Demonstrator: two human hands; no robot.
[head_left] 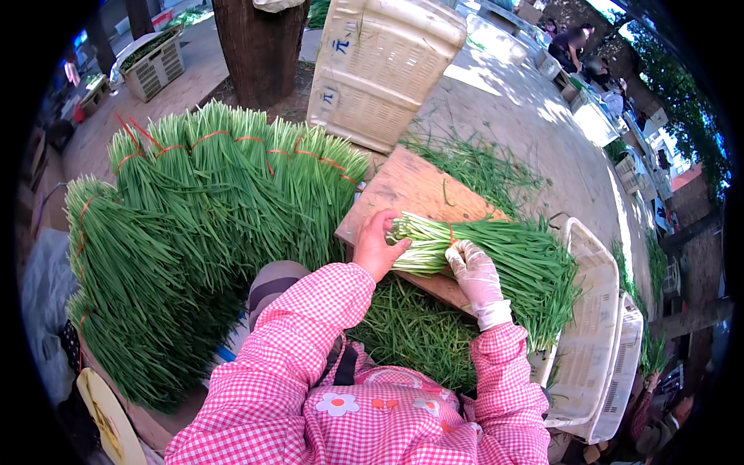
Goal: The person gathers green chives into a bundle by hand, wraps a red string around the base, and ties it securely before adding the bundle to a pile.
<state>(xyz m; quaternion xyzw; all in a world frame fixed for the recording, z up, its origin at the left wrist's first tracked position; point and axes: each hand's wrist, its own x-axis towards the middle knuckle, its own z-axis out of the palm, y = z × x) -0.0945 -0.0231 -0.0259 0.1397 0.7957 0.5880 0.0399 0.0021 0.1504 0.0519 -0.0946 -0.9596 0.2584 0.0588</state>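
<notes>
A bunch of garlic chives [511,244] lies across a wooden board [411,182], pale stem ends to the left and green leaves to the right. A thin red tie [452,231] circles it near the stems. My bare left hand [378,246] cups the stem ends, its thumb and fingers curled against them. My right hand [474,277], in a whitish glove, pinches the tie at the bunch's near side; its fingertips partly hide the tie. To the left stand several tied bunches of chives [225,178], packed together, stem ends up.
An upended cream plastic crate [384,70] stands behind the board, near a tree trunk [260,54]. Loose leaves [484,167] litter the ground beyond the board, and more trimmings [418,325] lie below it. Stacked white crates [593,310] stand at right. People work farther off.
</notes>
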